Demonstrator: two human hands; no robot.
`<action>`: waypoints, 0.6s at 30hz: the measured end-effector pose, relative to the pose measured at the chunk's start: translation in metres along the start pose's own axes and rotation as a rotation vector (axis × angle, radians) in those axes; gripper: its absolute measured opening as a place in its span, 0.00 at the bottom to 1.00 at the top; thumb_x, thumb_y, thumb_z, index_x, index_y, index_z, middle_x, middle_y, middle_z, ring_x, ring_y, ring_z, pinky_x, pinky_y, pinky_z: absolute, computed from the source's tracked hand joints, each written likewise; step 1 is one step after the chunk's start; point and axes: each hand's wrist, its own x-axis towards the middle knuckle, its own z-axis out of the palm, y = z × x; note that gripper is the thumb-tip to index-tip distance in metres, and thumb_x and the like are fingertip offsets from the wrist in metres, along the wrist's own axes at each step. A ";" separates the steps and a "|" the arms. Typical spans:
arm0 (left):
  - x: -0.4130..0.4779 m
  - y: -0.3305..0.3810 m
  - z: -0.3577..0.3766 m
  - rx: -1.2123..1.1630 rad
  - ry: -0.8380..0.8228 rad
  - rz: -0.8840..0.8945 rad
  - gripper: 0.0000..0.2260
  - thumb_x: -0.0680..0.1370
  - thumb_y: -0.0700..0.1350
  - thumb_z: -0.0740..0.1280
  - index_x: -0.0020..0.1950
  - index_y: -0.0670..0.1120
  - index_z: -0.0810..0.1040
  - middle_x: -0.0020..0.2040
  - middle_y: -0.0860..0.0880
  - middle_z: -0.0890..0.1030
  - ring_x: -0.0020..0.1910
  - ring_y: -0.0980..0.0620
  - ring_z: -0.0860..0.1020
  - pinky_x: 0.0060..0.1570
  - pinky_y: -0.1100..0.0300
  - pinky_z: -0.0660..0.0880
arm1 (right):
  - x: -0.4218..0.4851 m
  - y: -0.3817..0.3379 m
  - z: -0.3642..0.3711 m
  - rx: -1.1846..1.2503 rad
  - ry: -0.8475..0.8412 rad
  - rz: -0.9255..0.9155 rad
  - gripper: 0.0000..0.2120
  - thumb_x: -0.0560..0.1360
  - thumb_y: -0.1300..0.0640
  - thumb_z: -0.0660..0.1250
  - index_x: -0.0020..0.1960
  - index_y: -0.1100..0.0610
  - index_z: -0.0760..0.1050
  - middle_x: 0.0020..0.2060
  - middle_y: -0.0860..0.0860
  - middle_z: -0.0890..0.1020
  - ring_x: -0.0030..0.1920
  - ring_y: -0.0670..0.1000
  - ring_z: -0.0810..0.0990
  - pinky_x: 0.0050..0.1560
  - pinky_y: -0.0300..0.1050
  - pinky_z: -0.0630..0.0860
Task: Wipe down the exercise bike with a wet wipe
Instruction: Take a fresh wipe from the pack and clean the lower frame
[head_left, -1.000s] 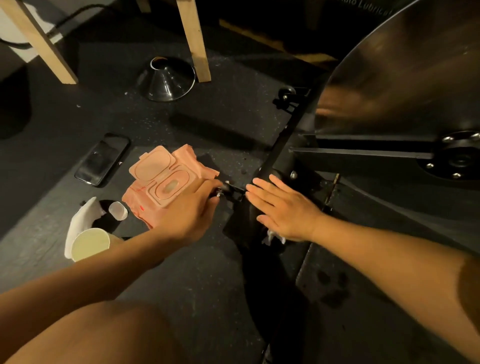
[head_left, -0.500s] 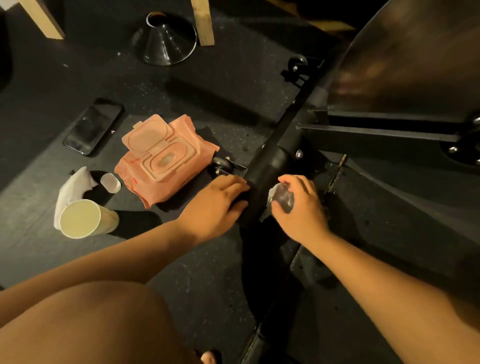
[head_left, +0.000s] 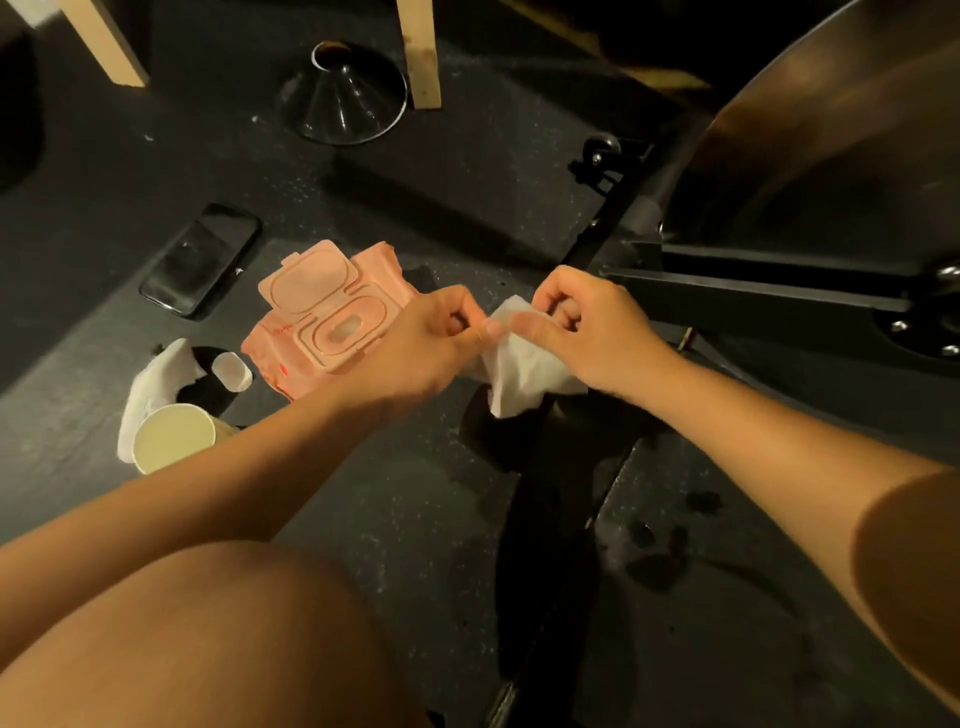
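**Wipe held between both hands, just off the bike's front bar**

The left hand (head_left: 431, 338) and the right hand (head_left: 597, 332) meet in mid-frame. Each pinches the top edge of a white wet wipe (head_left: 519, 364) between the thumb and curled fingers. The wipe hangs crumpled below the thumbs. Its lower corner falls in front of the dark floor bar (head_left: 545, 447) of the exercise bike (head_left: 753, 291) and hides part of it. Whether wipe and bar touch cannot be told.

The bike's large metal flywheel (head_left: 831, 130) fills the upper right. A black frame arm runs from under it toward the right hand, and a small transport wheel (head_left: 602, 150) sits at the far end of the floor bar.

Left of the hands, a pink wet-wipe pack (head_left: 332, 322) lies flat on the dark rubber floor (head_left: 441, 197) with its lid flipped open. The left hand covers its right corner. Beyond the pack lies a black phone (head_left: 200, 260), face up. Nearer the person, a paper cup (head_left: 174, 444) lies on its side with a crumpled white tissue (head_left: 150, 384) touching it and a small white cap (head_left: 232, 371) just beside. The left forearm passes close over the cup's rim.

At the top, a black funnel (head_left: 343, 96) stands mouth down against a wooden leg (head_left: 423, 52). A second wooden leg (head_left: 104, 47) slants at the upper left. A bare knee (head_left: 208, 623) blocks the lower left of the floor.
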 end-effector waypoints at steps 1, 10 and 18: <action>0.000 0.000 0.000 -0.025 0.000 -0.005 0.09 0.81 0.50 0.65 0.46 0.45 0.74 0.30 0.51 0.76 0.29 0.58 0.73 0.33 0.63 0.70 | -0.001 -0.003 0.001 0.057 -0.042 0.031 0.15 0.71 0.40 0.69 0.45 0.51 0.75 0.29 0.46 0.76 0.29 0.42 0.73 0.32 0.34 0.69; -0.003 -0.023 0.011 0.379 0.176 0.006 0.04 0.83 0.49 0.61 0.51 0.50 0.72 0.39 0.48 0.74 0.37 0.55 0.74 0.32 0.69 0.70 | 0.010 0.008 -0.013 0.004 -0.316 0.297 0.10 0.75 0.48 0.70 0.49 0.54 0.80 0.42 0.53 0.84 0.42 0.52 0.83 0.41 0.50 0.80; 0.007 -0.046 -0.006 0.509 0.178 0.045 0.11 0.81 0.41 0.62 0.63 0.47 0.73 0.51 0.50 0.78 0.45 0.54 0.77 0.41 0.65 0.72 | -0.002 0.038 0.025 -0.825 -0.051 -0.482 0.20 0.78 0.48 0.60 0.66 0.56 0.73 0.64 0.54 0.76 0.66 0.56 0.72 0.64 0.54 0.71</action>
